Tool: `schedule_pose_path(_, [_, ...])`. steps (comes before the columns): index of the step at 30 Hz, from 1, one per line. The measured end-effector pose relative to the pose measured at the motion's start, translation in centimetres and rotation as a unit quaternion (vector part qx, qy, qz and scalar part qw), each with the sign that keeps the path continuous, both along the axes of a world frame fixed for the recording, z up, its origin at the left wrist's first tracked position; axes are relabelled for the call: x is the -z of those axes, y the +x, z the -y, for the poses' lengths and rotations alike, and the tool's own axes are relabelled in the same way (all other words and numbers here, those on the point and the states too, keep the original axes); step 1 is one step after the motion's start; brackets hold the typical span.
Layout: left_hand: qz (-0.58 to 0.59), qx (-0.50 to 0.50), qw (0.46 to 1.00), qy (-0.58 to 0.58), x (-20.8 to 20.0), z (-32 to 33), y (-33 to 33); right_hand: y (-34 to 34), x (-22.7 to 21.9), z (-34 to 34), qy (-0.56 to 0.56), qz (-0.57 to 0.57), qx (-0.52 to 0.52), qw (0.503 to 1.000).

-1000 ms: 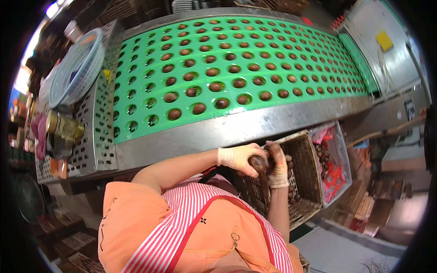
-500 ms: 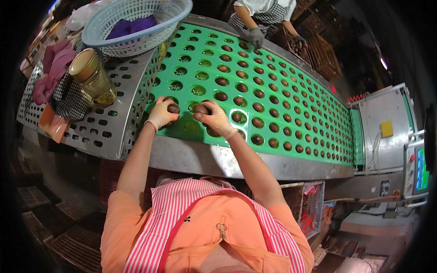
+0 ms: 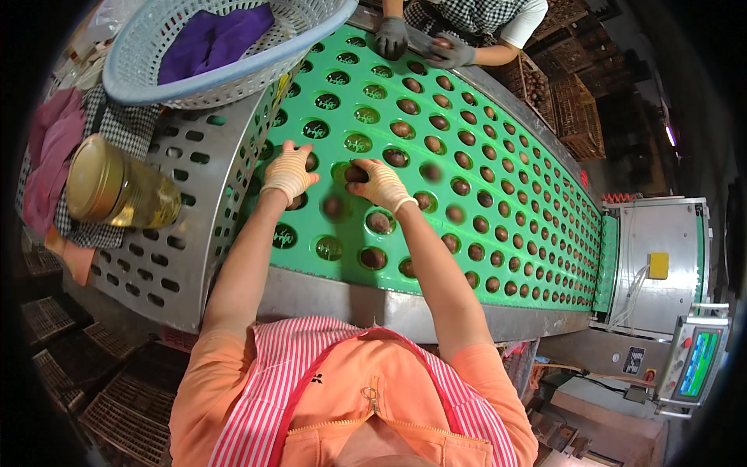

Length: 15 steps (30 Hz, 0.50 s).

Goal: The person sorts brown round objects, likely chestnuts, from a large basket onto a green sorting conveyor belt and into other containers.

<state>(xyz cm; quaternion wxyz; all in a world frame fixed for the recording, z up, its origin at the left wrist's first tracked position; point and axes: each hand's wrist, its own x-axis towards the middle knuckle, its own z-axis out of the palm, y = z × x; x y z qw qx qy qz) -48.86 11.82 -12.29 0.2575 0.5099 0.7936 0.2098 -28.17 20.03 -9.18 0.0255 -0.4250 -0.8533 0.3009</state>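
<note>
Both my hands, in pale ribbed gloves, are over a green sheet [image 3: 311,261] with rows of round holes. My left hand [image 3: 289,173] curls fingers and thumb around a dark brown egg [image 3: 312,162] at a hole near the left end. Part of another brown egg [image 3: 296,202] shows below its palm. My right hand [image 3: 381,185] is closed on a brown egg [image 3: 355,173] at the rim of a hole one row over. Between my wrists is a blurred brown egg [image 3: 334,206]. Many holes to the right hold eggs; several left-end holes show dark, wet-looking bottoms.
A perforated metal cover [image 3: 183,249] adjoins the sheet on the left. It bears a lidded jar [image 3: 117,187], cloths and a blue-grey basket [image 3: 226,82] with purple cloth [image 3: 214,43]. Across, a co-worker's gloved hand [image 3: 450,53] holds an egg. A control screen [image 3: 698,363] stands right.
My view has shifted, and the basket and jar look closer. Both hands are now farther up the sheet, with eggs at holes below them. The co-worker's two hands have come over the far edge.
</note>
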Motion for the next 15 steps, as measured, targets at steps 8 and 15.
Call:
schedule_pose_path(8, [0.069, -0.025, 0.952, 0.297, 2.8, -8.9, -0.9, -2.4, 1.7, -6.0, 0.249, -0.067, -0.122, 0.958])
schedule_pose_path(15, [-0.012, -0.017, 0.945, 0.325, 4.8, -5.9, -1.8, -1.1, 4.8, -3.4, 0.214, -0.055, -0.032, 0.975])
